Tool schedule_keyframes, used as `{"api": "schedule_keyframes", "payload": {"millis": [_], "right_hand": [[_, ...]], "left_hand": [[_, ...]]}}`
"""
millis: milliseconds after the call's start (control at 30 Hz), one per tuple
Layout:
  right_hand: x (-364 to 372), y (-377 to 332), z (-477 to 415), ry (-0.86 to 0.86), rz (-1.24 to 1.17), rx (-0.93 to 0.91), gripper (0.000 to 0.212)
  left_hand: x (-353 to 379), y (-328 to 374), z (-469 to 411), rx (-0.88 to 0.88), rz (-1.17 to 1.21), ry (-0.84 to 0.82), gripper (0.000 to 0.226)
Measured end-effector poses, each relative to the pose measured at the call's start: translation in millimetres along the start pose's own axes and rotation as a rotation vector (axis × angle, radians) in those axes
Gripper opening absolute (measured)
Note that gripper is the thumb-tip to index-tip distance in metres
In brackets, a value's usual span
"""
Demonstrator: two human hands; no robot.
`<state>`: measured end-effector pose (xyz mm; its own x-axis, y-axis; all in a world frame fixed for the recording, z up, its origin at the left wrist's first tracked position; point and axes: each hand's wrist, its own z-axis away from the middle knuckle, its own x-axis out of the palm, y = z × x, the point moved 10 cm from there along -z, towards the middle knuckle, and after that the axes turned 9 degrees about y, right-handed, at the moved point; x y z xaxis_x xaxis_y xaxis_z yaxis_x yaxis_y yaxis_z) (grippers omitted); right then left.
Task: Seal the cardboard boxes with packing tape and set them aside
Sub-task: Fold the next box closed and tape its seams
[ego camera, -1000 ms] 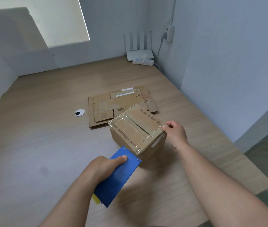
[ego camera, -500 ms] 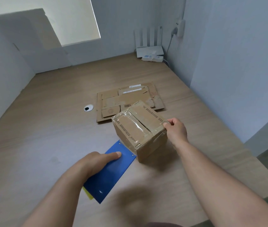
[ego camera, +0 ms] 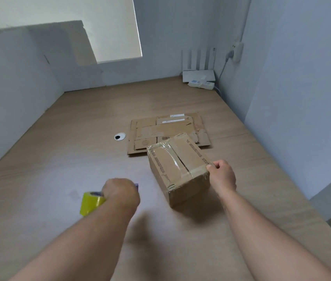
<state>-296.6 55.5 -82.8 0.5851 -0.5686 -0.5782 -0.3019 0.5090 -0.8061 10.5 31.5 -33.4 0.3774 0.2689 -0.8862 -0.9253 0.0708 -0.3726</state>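
From my station I read the cardboard box [ego camera: 177, 169] as sitting on the table [ego camera: 59, 159], just in front of a flattened cardboard sheet [ego camera: 166, 130] and turned at an angle. The right hand [ego camera: 222, 176] pinches its near right top corner, thumb and fingers curled on the edge where the glossy clear tape wraps over. I take that as steadying the box and pressing the tape end down. The left hand [ego camera: 121, 194] is curled round a tape dispenser [ego camera: 136, 185], mostly hidden by the fist, with the yellow-green tape roll [ego camera: 90, 202] sticking out to its left. It is held well apart from the box, probably because the centre seam already looks covered.

Writing: dark print runs along both top flaps, too small for me to read. The flat sheet carries a barcode, a round stamp and white labels, all illegible.
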Motion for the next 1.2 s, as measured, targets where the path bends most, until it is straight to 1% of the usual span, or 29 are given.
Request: {"api": "schedule_keyframes", "payload": {"millis": [67,133,267,400,467,500,567,633,667,700,767,800,833,867,900,1000,1033,1100,1133,1167,1200], "right_hand": [[-1.2,0.2,-0.9,-0.015,0.010,-0.022,0.010],[0.4,-1.4,0.8,-0.050,0.040,-0.043,0.011],[2.1,-4.0,10.7,-0.083,0.117,-0.094,0.014],[4.5,-7.8,21.0,-0.095,0.150,-0.146,0.017],[5.3,-9.5,22.6,-0.103,0.150,-0.161,0.017],[6.4,-10.1,23.2,-0.111,0.144,-0.170,0.016],[8.5,-11.1,24.2,-0.121,0.137,-0.193,0.018],[10.0,-13.8,26.9,-0.121,0.180,-0.214,0.021],[11.6,-15.8,29.1,-0.122,0.227,-0.221,0.029],[13.6,-18.4,32.6,-0.129,0.289,-0.220,0.043],[18.6,-23.6,40.8,-0.139,0.443,-0.208,0.074],[21.1,-25.7,44.2,-0.142,0.507,-0.204,0.085],[23.2,-26.4,45.7,-0.146,0.548,-0.200,0.090],[24.1,-26.5,44.6,-0.148,0.564,-0.202,0.089],[24.1,-26.9,41.3,-0.152,0.563,-0.215,0.083],[21.7,-28.6,24.6,-0.225,0.490,-0.311,0.047],[19.7,-29.3,19.4,-0.262,0.458,-0.337,0.040],[16.3,-35.5,13.6,-0.338,0.418,-0.405,0.038],[15.0,-41.2,13.8,-0.370,0.435,-0.450,0.038],[15.0,-48.3,17.0,-0.394,0.505,-0.509,0.052],[17.0,-55.8,22.6,-0.409,0.622,-0.589,0.077]], "left_hand": [[24.6,-21.2,-1.5,-0.111,0.133,0.015,0.032],[43.6,-35.1,-4.0,-0.176,0.266,0.049,0.035],[70.3,-34.5,-9.4,-0.136,0.343,0.122,0.039],[89.0,-30.6,-8.1,-0.145,0.351,0.103,0.041],[80.7,-24.6,-8.7,-0.152,0.410,0.186,0.049],[67.7,-16.2,-6.2,-0.120,0.519,0.258,0.052],[32.1,12.8,2.1,0.007,0.869,0.362,0.051],[11.4,46.0,5.5,0.073,1.174,0.265,0.054],[8.6,58.2,3.8,0.061,1.290,0.215,0.059],[10.0,65.4,0.5,0.018,1.355,0.187,0.065],[19.8,69.9,-5.8,-0.105,1.354,0.147,0.074],[26.2,69.7,-8.4,-0.157,1.324,0.130,0.075],[28.9,69.3,-7.9,-0.191,1.287,0.118,0.076],[31.2,69.2,-7.4,-0.208,1.258,0.115,0.075],[31.3,69.4,-6.9,-0.205,1.235,0.121,0.072],[30.8,65.1,-10.9,-0.183,1.253,0.132,0.061],[30.5,61.9,-13.2,-0.171,1.283,0.135,0.058],[27.7,55.5,-16.6,-0.116,1.325,0.133,0.057],[23.5,54.8,-17.7,-0.066,1.312,0.129,0.059],[17.4,57.7,-17.0,0.009,1.247,0.116,0.065],[11.3,63.0,-15.8,0.091,1.120,0.108,0.072]]}}
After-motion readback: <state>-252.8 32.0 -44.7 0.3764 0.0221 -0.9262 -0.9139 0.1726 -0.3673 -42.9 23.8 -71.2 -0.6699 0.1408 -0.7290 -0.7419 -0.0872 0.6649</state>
